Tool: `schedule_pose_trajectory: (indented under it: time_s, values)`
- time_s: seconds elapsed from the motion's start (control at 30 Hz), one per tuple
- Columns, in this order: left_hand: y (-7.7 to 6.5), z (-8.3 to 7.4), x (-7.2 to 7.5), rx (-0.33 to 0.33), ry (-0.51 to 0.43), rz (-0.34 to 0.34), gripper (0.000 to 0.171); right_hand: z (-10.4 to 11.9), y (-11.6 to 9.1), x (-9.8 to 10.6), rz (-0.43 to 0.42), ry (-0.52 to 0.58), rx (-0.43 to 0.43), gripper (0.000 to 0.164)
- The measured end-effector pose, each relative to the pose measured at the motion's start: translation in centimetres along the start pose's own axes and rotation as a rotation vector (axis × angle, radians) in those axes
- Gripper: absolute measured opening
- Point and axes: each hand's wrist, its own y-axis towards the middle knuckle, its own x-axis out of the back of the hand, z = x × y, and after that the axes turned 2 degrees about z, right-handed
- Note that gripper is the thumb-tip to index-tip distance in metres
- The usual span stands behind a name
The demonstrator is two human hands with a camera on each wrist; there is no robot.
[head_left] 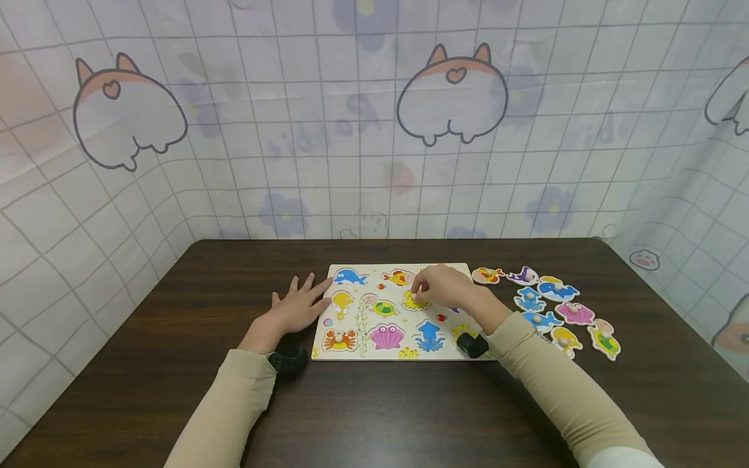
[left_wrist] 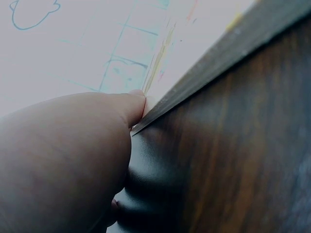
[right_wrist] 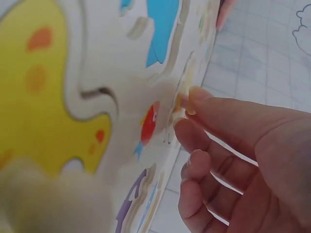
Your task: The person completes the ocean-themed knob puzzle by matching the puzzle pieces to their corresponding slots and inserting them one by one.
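A white wooden peg puzzle board [head_left: 357, 325] with sea-animal pictures lies on the dark table. My right hand [head_left: 441, 286] is over the board's upper middle, pinching the knob of a yellow puzzle piece [head_left: 414, 301] between thumb and index finger. That pinch shows at the knob [right_wrist: 182, 102] in the right wrist view; the other fingers curl loosely. My left hand [head_left: 298, 305] lies at the board's left edge with fingers spread, and its thumb [left_wrist: 131, 107] touches that edge. A crab piece [head_left: 339, 340] with a knob sits at the board's lower left.
Several loose knobbed pieces lie right of the board, among them a red-and-yellow fish [head_left: 487, 275], a blue whale [head_left: 558, 290], a pink shell [head_left: 575, 313] and a green turtle [head_left: 604, 341]. A patterned cloth [head_left: 363, 182] hangs behind the table [head_left: 374, 409].
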Motion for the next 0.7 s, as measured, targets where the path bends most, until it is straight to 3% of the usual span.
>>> schedule_pose_trajectory:
  time_s: [0.3,0.7]
  values:
    - [-0.1,0.0,-0.1,-0.003,-0.003,-0.004,0.061,-0.3,-0.9,0.8,-0.019,0.055,0.057,0.021]
    - [0.0,0.1,-0.1,0.002,-0.019,0.007,0.062,-2.8,-2.3,1.8,-0.177,0.154,0.090,0.024]
